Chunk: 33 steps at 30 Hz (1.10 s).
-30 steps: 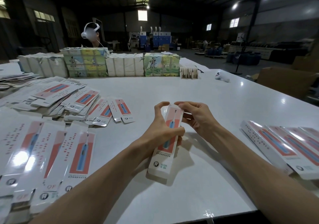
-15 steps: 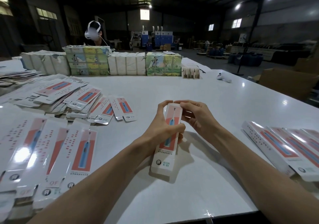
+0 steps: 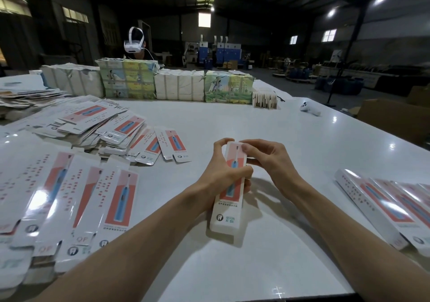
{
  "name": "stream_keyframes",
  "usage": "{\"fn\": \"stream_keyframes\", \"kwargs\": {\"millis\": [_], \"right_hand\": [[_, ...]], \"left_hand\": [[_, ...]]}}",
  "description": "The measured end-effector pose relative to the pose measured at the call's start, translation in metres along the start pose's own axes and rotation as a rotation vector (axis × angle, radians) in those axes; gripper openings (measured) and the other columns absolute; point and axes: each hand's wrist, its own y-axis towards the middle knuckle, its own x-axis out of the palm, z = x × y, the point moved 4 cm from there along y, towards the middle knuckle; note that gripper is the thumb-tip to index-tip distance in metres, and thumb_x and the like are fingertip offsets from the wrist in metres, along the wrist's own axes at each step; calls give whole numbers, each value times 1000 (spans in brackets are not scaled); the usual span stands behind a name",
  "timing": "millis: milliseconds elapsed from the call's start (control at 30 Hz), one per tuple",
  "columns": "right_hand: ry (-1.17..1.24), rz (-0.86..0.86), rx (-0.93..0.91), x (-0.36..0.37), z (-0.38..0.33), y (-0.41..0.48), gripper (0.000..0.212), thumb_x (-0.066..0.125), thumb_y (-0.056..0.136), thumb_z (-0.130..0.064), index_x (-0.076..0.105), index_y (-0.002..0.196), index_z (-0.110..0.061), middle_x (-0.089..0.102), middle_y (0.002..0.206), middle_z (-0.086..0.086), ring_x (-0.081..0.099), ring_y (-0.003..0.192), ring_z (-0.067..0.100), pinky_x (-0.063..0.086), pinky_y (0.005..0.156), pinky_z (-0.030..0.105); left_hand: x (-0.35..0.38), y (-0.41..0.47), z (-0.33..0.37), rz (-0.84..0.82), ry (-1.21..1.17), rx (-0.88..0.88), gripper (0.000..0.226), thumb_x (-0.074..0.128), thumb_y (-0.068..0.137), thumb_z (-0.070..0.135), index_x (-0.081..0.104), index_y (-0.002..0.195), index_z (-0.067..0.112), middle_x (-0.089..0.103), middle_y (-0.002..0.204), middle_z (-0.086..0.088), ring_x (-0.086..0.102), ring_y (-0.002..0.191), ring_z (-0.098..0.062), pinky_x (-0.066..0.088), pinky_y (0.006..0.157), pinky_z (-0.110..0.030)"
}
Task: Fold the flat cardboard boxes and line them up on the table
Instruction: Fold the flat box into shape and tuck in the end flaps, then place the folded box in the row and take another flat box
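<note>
Box [image 3: 226, 218] gripped: left hand [image 3: 220, 177], right hand [image 3: 271, 161].

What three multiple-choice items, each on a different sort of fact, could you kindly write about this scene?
1. Where does the row of folded boxes lie? A: right of the held box. B: on the floor. C: far left.
2. What colour is the held box's panel? A: green. B: red. C: black.
3. What is the left hand doing? A: resting flat. B: pointing. C: gripping the held box.
Answers: A, it lines the table's right edge; B, red surrounds the blue toothbrush picture; C, its fingers curl round the box while the right hand pinches its top.
</note>
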Motion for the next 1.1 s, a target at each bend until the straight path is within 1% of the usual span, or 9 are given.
{"fn": "stream_keyframes", "kwargs": {"millis": [267, 367, 467, 533, 667, 733, 900, 1000, 1100], "right_hand": [[-142, 85, -67, -8, -2, 2, 20, 68, 103, -22, 80, 99, -6, 81, 93, 7, 78, 90, 24, 64, 80, 32], [-108, 76, -45, -3, 4, 1, 21, 64, 105, -24, 77, 112, -9, 80, 99, 2, 78, 94, 21, 63, 76, 28], [-173, 69, -11, 6, 10, 2, 34, 60, 107, -29, 64, 136, -13, 73, 119, 0, 75, 106, 18, 64, 84, 31], [-251, 64, -23, 9, 9, 1, 36, 57, 108, -28, 55, 141, -16, 65, 125, 1, 72, 107, 19, 63, 80, 28], [-413, 41, -111, 12, 5, -2, 20, 52, 110, -29, 61, 123, -16, 67, 117, 2, 71, 100, 17, 59, 78, 24], [-462, 5, -117, 15, 5, -4, 26, 52, 110, -36, 67, 116, -16, 71, 111, -4, 73, 94, 12, 58, 76, 22], [-666, -45, -86, 23, -5, -9, 49, 53, 98, -68, 75, 113, -26, 70, 105, -12, 67, 95, 7, 56, 85, 32], [-862, -110, -119, 35, -16, -17, 67, 48, 94, -76, 73, 125, -22, 65, 106, -6, 62, 97, 13, 53, 86, 37], [-1056, -146, -111, 41, -26, -23, 65, 52, 91, -78, 66, 120, -21, 59, 100, -6, 59, 83, 10, 47, 69, 26]], "left_hand": [[3, -4, 4, -35, 5, -18, 84, 85, 85, 20, 28, 139, 49, 65, 112, -11, 77, 69, -22, 61, 60, -27], [3, -4, 6, -4, -62, -36, 85, 85, 86, 18, 27, 140, 47, 66, 113, -13, 77, 70, -20, 60, 61, -27], [1, -4, 6, 80, -182, -60, 87, 86, 86, 24, 24, 143, 46, 65, 114, -10, 78, 74, -19, 61, 60, -27], [0, -5, 6, 121, -311, -93, 80, 82, 90, 29, 25, 143, 45, 63, 119, -10, 78, 87, -27, 64, 68, -34], [-1, -7, 10, 192, -528, -106, 51, 62, 102, 43, 33, 144, 37, 66, 112, -15, 73, 99, -33, 63, 88, -52], [-1, -10, 15, 206, -628, -93, 50, 57, 105, 43, 33, 147, 33, 65, 115, -17, 72, 106, -37, 60, 94, -59], [0, -18, 26, 131, -794, -109, 69, 53, 106, 48, 22, 161, 22, 46, 151, -26, 59, 130, -46, 46, 108, -68], [-2, -19, 26, 129, -868, -146, 74, 52, 104, 55, 28, 161, 13, 44, 153, -30, 54, 135, -47, 43, 113, -65], [-4, -19, 24, 73, -832, -148, 78, 49, 101, 64, 34, 157, 12, 55, 143, -27, 61, 127, -44, 48, 109, -63]]}}
